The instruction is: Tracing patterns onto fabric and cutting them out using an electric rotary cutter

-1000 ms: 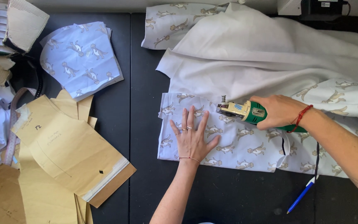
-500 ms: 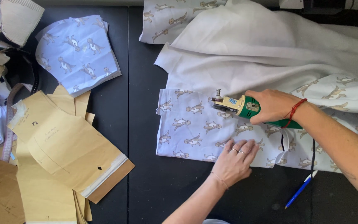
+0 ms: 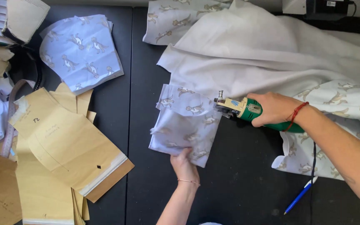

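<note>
A black table (image 3: 238, 183) carries everything. Across its upper right lies a big heap of white cloth (image 3: 263, 54) with printed fabric (image 3: 338, 104) spilling out beneath it. On the left sits a pile of tan paper patterns (image 3: 63, 146), and above it a stack of cut printed pieces (image 3: 80, 50). Near the middle lies a cut piece of animal-print fabric (image 3: 184, 125), partly folded over itself. The right hand (image 3: 273, 109) is wrapped closed around a green electric fabric cutter (image 3: 246, 110), whose head touches that piece's right edge. The left hand (image 3: 184, 164) pinches the piece's lower edge, fingers tucked under. A blue pen (image 3: 300, 195) lies at lower right.
</note>
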